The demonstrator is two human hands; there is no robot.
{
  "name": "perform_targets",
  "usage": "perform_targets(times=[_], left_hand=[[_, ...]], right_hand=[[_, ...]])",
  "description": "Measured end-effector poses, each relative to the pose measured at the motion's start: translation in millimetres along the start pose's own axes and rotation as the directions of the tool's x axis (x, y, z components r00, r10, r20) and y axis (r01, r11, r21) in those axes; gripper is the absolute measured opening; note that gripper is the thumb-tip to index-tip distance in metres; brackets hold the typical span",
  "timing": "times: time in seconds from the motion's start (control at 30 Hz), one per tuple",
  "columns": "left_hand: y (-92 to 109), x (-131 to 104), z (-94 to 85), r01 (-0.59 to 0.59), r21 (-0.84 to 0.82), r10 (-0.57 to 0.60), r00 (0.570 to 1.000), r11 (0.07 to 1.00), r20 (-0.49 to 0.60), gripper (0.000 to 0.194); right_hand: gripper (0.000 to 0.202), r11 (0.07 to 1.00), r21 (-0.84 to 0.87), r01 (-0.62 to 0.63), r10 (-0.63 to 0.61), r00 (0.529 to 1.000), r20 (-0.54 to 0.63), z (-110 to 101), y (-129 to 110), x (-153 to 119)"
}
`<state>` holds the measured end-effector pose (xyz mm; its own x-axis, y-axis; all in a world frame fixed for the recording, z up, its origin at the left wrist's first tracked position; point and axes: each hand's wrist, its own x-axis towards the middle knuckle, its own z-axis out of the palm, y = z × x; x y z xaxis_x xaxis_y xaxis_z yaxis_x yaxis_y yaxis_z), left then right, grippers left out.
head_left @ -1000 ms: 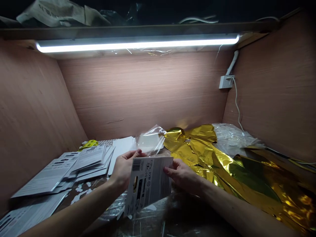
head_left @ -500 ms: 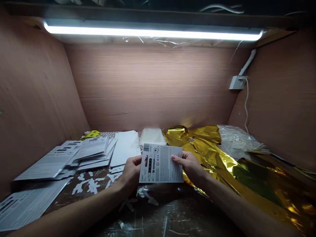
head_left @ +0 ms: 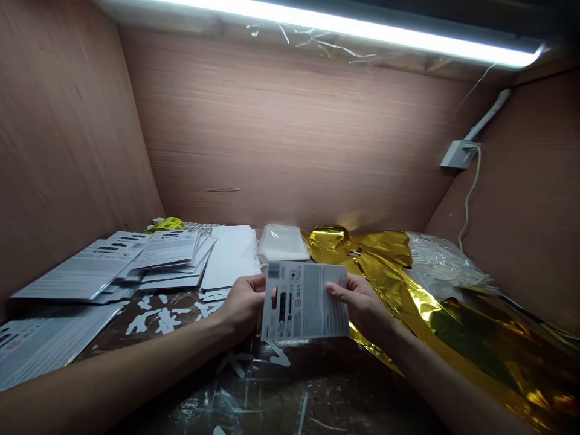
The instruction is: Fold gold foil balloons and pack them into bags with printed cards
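A printed packaging card (head_left: 306, 305) with a hang hole, a barcode and dense small text is held up in front of me between both hands. My left hand (head_left: 244, 305) grips its left edge, with the fingertips hidden behind it. On the right side, my right hand (head_left: 362, 299) pinches the card, thumb on the printed face and fingers behind. White paper scraps (head_left: 167, 320) lie on the dark table by my left forearm. Beyond the card sits a stack of clear plastic sleeves (head_left: 283, 243).
Stacks of similar printed cards (head_left: 81, 269) fill the left side, beside plain white cards (head_left: 229, 254). Crumpled gold foil (head_left: 389, 278) covers the right. Behind it lies a clear bag of white strands (head_left: 446, 260). Wooden walls enclose the table, and a cable hangs from a white box (head_left: 460, 154).
My view has tilted and shifted slightly. The card has turned a little and its lower edge looks more slanted; both hands keep hold of it.
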<state>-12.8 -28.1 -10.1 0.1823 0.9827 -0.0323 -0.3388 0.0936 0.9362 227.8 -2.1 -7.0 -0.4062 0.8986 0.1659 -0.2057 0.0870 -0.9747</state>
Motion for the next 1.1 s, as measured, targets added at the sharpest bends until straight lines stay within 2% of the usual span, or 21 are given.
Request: perform_targets(times=[0.13, 0.2, 0.3, 0.5, 0.7, 0.8, 0.97, 1.1], left_hand=[[21, 17, -11.5, -0.160, -0.243, 0.093, 0.960, 0.957, -0.264, 0.012], [27, 22, -15.9, -0.201, -0.294, 0.108, 0.947, 0.934, -0.303, 0.010], [28, 24, -18.4, -0.205, -0.311, 0.104, 0.944, 0.928, -0.312, 0.010], [21, 22, -17.4, -0.165, -0.308, 0.071, 0.953, 0.937, -0.294, 0.013], [22, 18, -11.7, -0.091, -0.263, 0.018, 0.963, 0.960, -0.269, 0.017], [20, 13, -6.4, -0.030, -0.250, -0.017, 0.983, 0.968, -0.183, 0.019], [11, 5, -2.3, 0.032, -0.244, -0.039, 0.999, 0.969, -0.022, 0.021], [9, 1, -0.7, 0.056, -0.253, -0.046, 0.998, 0.966, 0.042, 0.028]], right_hand=[[0.033, 0.997, 0.066, -0.050, 0.061, 0.982, -0.181, -7, -6, 5], [0.032, 0.996, 0.035, -0.083, 0.089, 0.973, -0.213, -8, -8, 6], [0.033, 0.990, -0.030, -0.140, 0.134, 0.978, -0.157, -6, -7, 5], [0.035, 0.989, -0.097, -0.111, 0.102, 0.990, -0.093, -1, -2, 3], [0.038, 0.993, -0.105, -0.059, 0.041, 0.986, -0.163, -4, -1, 4], [0.041, 0.991, -0.131, -0.037, 0.009, 0.978, -0.210, -5, 1, 6], [0.042, 0.982, -0.191, -0.006, -0.032, 0.980, -0.196, -6, 7, 7], [0.044, 0.944, -0.325, 0.051, -0.137, 0.959, -0.249, -11, 10, 7]])
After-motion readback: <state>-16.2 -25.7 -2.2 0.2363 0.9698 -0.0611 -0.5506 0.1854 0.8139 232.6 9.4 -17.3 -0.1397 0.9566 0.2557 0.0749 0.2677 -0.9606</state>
